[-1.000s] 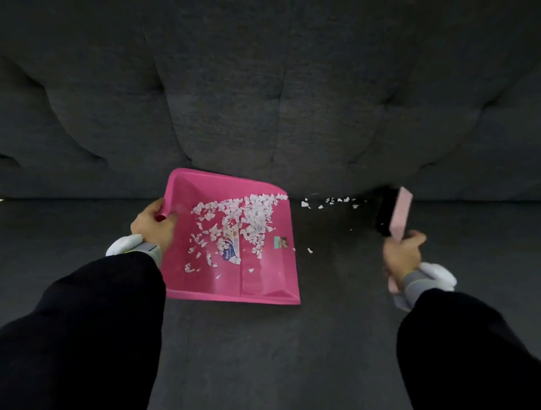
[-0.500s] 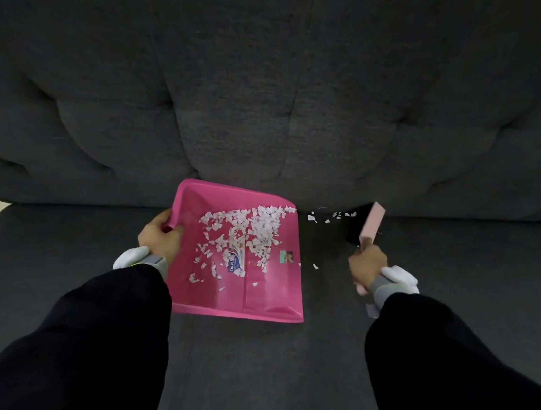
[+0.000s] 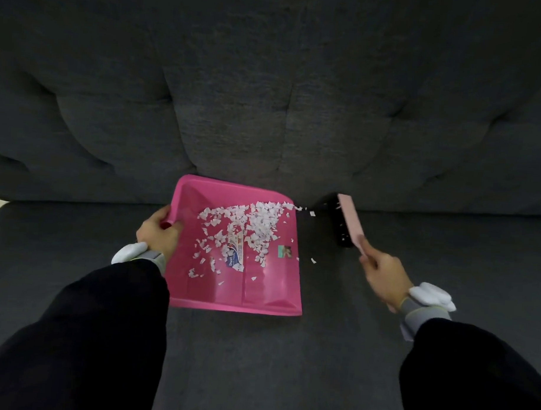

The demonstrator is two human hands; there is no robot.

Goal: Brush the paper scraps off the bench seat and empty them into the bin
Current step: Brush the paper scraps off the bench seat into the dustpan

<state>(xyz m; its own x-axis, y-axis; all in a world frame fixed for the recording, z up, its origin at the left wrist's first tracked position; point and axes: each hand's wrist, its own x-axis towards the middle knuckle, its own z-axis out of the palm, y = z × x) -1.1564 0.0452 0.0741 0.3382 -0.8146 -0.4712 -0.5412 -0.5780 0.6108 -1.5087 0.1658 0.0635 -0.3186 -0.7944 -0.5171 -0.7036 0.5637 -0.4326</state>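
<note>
- Scraps of torn white paper (image 3: pixel 256 222) are mostly lying in shallow pink plastic dustpan (image 3: pixel 229 306); loose scraps (image 3: pixel 312 213) are lying forward-left of right hand (image 3: pixel 383 277).
- Right hand is gripping pink-backed black-bristled brush (image 3: pixel 348 221), its length pointing forward.
- Left hand (image 3: pixel 159 231) is gripping dustpan's handle side.

Your dustpan (image 3: pixel 261 298) lay on the bench seat (image 3: pixel 257 364), its far edge against the backrest (image 3: pixel 266 112). Most paper scraps (image 3: pixel 258 224) sat in the pan's far half. A few stray scraps (image 3: pixel 312 213) lay on the seat just right of it. The brush (image 3: pixel 350 223) stood right of those, near the backrest. Your left hand (image 3: pixel 159 235) held the pan's left side, and your right hand (image 3: pixel 383 276) held the brush's near end.
</note>
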